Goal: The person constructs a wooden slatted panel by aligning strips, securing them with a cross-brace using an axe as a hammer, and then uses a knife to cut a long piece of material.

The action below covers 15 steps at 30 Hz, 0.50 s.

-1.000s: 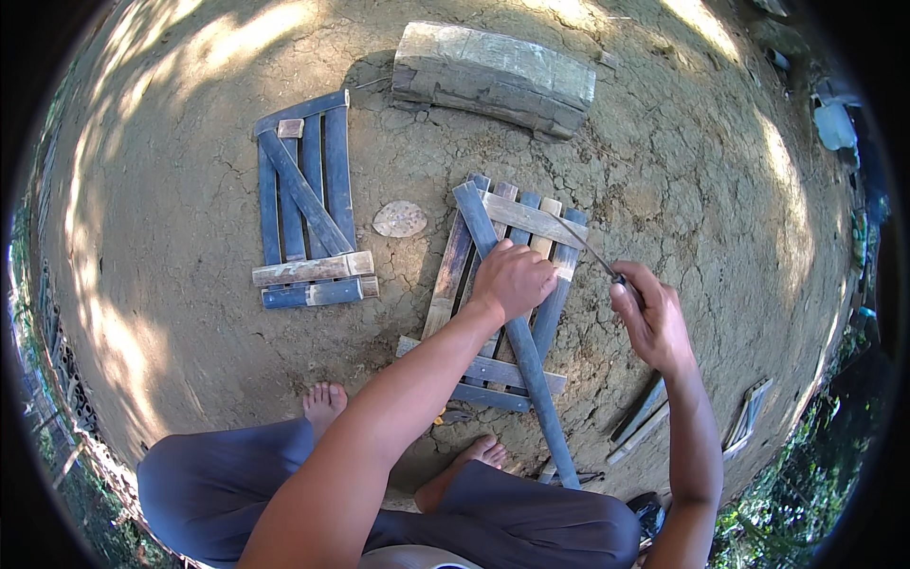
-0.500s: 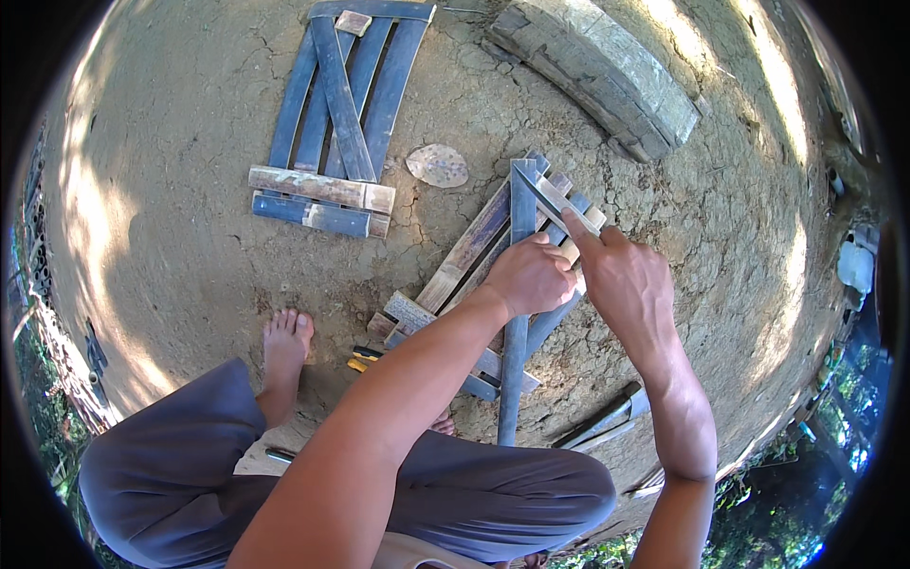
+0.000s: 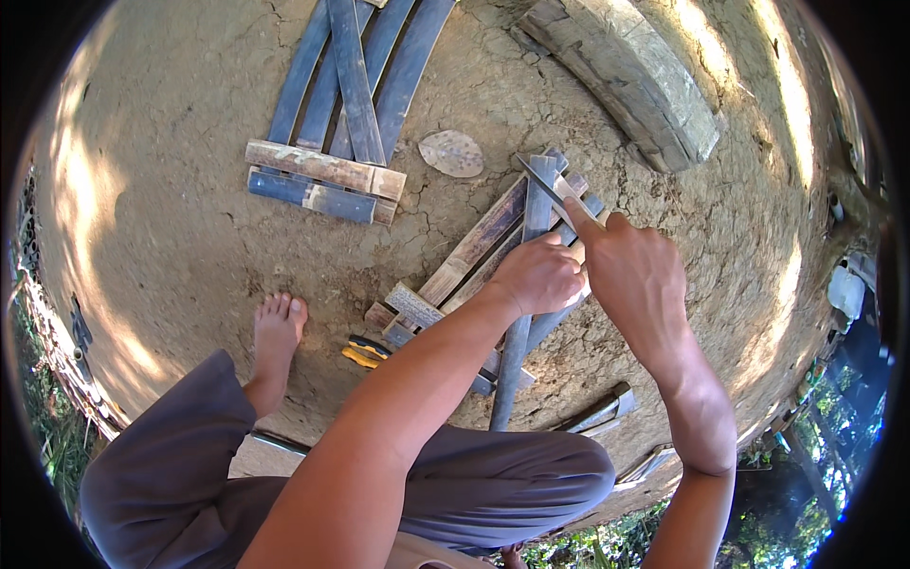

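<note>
My left hand (image 3: pixel 542 275) is closed around a long dark grey slat (image 3: pixel 513 365), which looks like split bamboo. The slat slants over a small slatted frame (image 3: pixel 474 242) lying on the ground. In my right hand (image 3: pixel 633 280) is a knife, its handle mostly hidden by the fingers. My index finger lies stretched along the knife's blade (image 3: pixel 545 184), which crosses the slat near its far end. Whether the edge bites into the slat I cannot tell. Both hands are close together above the frame's right side.
A larger slatted frame (image 3: pixel 327 169) lies far left, beside a dry leaf (image 3: pixel 451 154). At the far right rests a heavy wooden block (image 3: pixel 630 81). A yellow-and-black handled tool (image 3: pixel 365 352) is near my bare foot (image 3: pixel 278 332); a dark bladed tool (image 3: pixel 602 409) lies near my right knee.
The slat leans more now, its far end further right. Both hands keep their holds, with the knife still across the slat's far end. The whole view has shifted slightly.
</note>
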Each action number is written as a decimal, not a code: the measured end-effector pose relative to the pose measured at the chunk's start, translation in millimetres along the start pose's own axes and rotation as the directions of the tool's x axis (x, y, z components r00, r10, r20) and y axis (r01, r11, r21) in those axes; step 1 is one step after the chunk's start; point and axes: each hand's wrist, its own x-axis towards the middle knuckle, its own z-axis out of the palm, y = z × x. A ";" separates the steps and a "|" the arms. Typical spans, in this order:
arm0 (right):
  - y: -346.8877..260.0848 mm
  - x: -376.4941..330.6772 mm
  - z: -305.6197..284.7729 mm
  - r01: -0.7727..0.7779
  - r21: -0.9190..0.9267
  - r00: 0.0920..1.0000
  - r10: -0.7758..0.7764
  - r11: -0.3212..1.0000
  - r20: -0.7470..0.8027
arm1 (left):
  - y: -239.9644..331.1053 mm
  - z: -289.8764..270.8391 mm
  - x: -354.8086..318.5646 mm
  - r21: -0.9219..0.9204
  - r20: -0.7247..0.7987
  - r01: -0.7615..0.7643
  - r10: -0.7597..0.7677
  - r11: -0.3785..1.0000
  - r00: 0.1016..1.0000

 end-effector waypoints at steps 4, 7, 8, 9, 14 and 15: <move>0.2 -0.4 0.7 0.001 -0.009 1.000 -0.001 1.000 0.000 | 0.4 -3.0 0.4 -0.013 0.025 0.005 -0.005 1.000 1.000; -0.1 0.7 -1.5 0.013 -0.014 1.000 -0.013 1.000 0.001 | -1.2 0.5 -0.3 -0.019 0.011 0.009 -0.009 1.000 1.000; -0.2 0.6 -1.0 0.017 -0.018 1.000 -0.017 1.000 -0.006 | -1.6 1.5 -0.1 -0.017 0.011 0.009 -0.009 1.000 1.000; -0.4 0.3 0.0 0.020 -0.023 1.000 -0.020 1.000 -0.013 | -2.2 2.4 0.0 -0.009 0.019 0.008 -0.008 1.000 1.000; -0.3 0.6 -1.7 0.012 -0.023 1.000 -0.012 1.000 -0.010 | -2.2 3.3 0.7 0.002 0.032 0.010 -0.010 1.000 0.999; -0.3 0.7 -2.5 0.009 -0.022 1.000 -0.010 1.000 -0.007 | -1.8 3.5 1.0 0.001 0.034 0.014 -0.014 1.000 0.999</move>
